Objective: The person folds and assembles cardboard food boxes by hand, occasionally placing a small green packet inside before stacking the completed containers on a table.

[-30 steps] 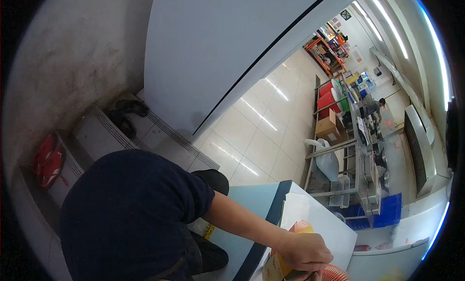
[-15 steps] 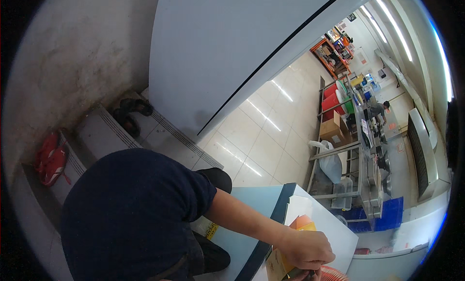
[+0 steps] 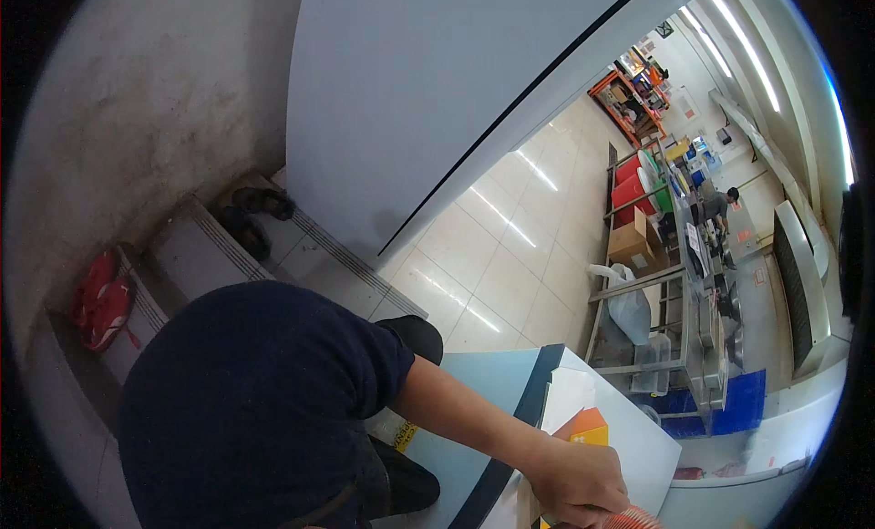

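Only one of my arms shows. It comes out of my dark blue sleeve (image 3: 273,392) and reaches down to the right over a white tabletop (image 3: 638,447) with a dark blue edge. I take it for my left hand (image 3: 579,483). Its fingers curl over a red ribbed round thing (image 3: 631,518) that the lower edge of the picture cuts off. Just above the hand, an orange and yellow box (image 3: 585,427) lies on the table beside a white sheet (image 3: 565,392). My right hand is out of view.
A pale tiled floor (image 3: 492,265) runs along a large white wall panel (image 3: 428,101). Grey steps (image 3: 191,256) with dark shoes and a red bag (image 3: 100,301) lie at the left. Metal racks, cardboard boxes, a white sack and a distant person (image 3: 720,205) stand at the right.
My hand has slid down toward the lower edge, and the orange and yellow box now shows clear above it. The view has swung slightly.
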A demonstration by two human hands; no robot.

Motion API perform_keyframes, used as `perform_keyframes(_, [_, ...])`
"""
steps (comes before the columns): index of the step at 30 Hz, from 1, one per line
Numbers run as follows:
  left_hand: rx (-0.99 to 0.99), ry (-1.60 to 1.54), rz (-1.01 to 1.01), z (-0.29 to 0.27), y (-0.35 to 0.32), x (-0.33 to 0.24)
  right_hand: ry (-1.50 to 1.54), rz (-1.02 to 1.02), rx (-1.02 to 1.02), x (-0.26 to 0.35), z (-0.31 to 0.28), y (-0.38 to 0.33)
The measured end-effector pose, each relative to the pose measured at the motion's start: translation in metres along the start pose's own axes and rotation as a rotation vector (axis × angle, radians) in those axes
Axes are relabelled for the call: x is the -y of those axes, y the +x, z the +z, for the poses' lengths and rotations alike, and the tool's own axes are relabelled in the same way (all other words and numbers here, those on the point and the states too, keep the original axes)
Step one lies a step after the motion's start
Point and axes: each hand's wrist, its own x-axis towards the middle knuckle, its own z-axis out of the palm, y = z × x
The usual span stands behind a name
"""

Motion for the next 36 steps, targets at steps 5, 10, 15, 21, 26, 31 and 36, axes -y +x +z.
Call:
perform_keyframes(5, [0.105,-0.112,0.017,-0.007,0.0,-0.011,-0.05,-0.069,-0.051,0.005,0.005,0.001])
perform_keyframes(10, [0.07,-0.227,-0.159,-0.007,-0.002,-0.01,-0.107,-0.138,-0.096,0.005,0.013,0.005])
perform_keyframes(15, [-0.589,-0.192,-0.038,-0.012,0.006,-0.005,-0.168,-0.199,-0.149,0.001,0.022,0.006])
perform_keyframes(21, [0.215,-0.178,-0.044,-0.008,0.004,-0.017,-0.223,-0.29,-0.213,0.005,0.036,0.013])
perform_keyframes(26, [-0.053,-0.542,-0.075,0.012,0.005,0.007,-0.273,-0.385,-0.245,0.005,0.048,0.024])
perform_keyframes(31, [-0.273,-0.537,-0.514,-0.021,0.012,0.008,-0.218,-0.427,-0.277,0.004,0.054,0.026])
perform_keyframes(36, [-0.458,-0.347,-0.431,-0.021,0.005,0.02,-0.062,-0.411,-0.371,0.016,0.063,0.029])
